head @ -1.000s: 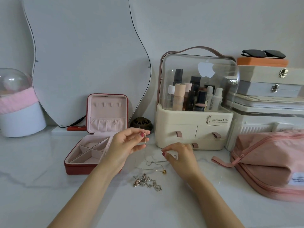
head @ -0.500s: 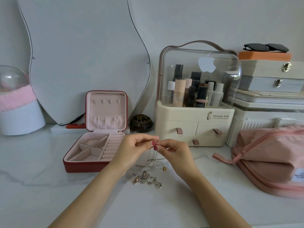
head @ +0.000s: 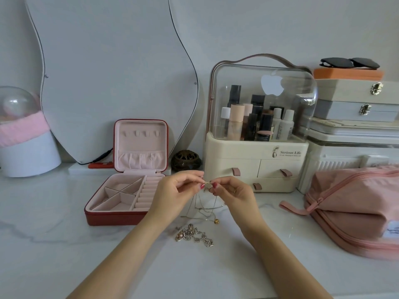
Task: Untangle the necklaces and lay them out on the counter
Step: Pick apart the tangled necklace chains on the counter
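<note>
1. Left hand [head: 172, 194] raised above the marble counter [head: 54, 244], just right of the red jewellery box [head: 121, 203]. Thumb and forefinger pinch the left end of a small gold piece on the fine chains [head: 205, 209].
2. Right hand [head: 234, 194] level with the left, fingertips nearly touching it. It pinches the right end of the same gold piece. Other fingers curled in; a ring shows on one.
3. The fine chains hang from the pinch in thin loops down to the counter, right of the box's front corner. Several strands cross one another; how many necklaces there are cannot be told. A small gold bead [head: 216, 221] lies at the low end, on the counter.
4. A chunky silver necklace [head: 194, 235] lies in a heap on the counter, right of the box's front edge and nearer the viewer, just apart from the fine chains. No hand touches it.
5. Box lid stands open and upright; the pink compartments hold nothing visible.
6. Right of the box: a dark round burner [head: 186, 160] by its back corner, then a cream cosmetics organiser [head: 254, 160] with a clear dome, then a pink zip bag [head: 356, 208] at the far right.
7. Behind the box, a curvy mirror [head: 112, 72] leans on the wall.
</note>
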